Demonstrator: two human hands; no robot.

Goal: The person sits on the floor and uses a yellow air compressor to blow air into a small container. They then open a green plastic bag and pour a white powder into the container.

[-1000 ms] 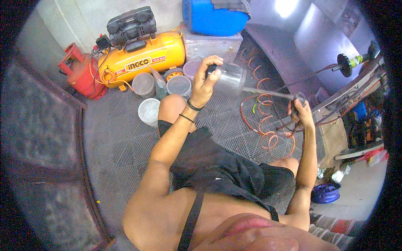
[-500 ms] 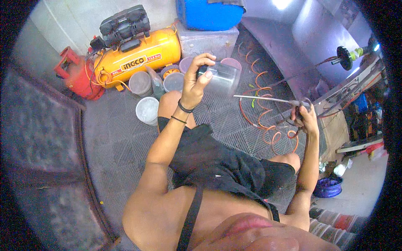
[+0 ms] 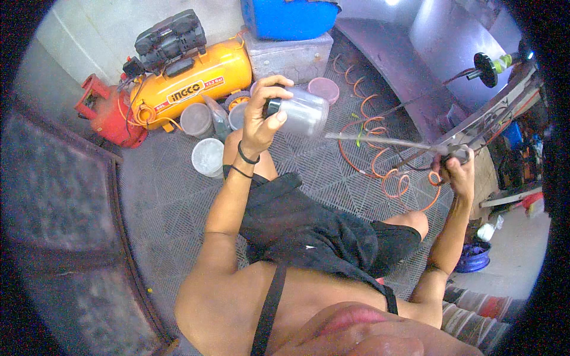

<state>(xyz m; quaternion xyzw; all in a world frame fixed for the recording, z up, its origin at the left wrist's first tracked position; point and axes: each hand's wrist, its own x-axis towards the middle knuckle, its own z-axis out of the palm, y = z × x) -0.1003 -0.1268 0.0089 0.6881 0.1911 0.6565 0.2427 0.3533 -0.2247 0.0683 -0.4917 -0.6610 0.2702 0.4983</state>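
My left hand [image 3: 261, 115] is closed around the dark end of a transparent plastic jar [image 3: 306, 113], held tilted in the air with its other end towards the right. In my right hand [image 3: 460, 172] is an air blow gun with a long thin metal nozzle [image 3: 386, 140]. The nozzle points left, its tip just off the jar's lower right side and apparently not touching. Motion blurs both the jar and the nozzle. My fingers partly hide the gun's body.
An orange coiled air hose [image 3: 374, 154] lies on the grid-patterned floor. Back left stand a yellow air compressor [image 3: 219, 68], a red gas cylinder [image 3: 107, 113] and several tubs, including a white bucket [image 3: 209, 157]. A dark curved panel [image 3: 386, 65] rises at back right.
My right hand has moved right and slightly down with the blow gun. My left hand and the jar have shifted a little left. The view has moved slightly too.
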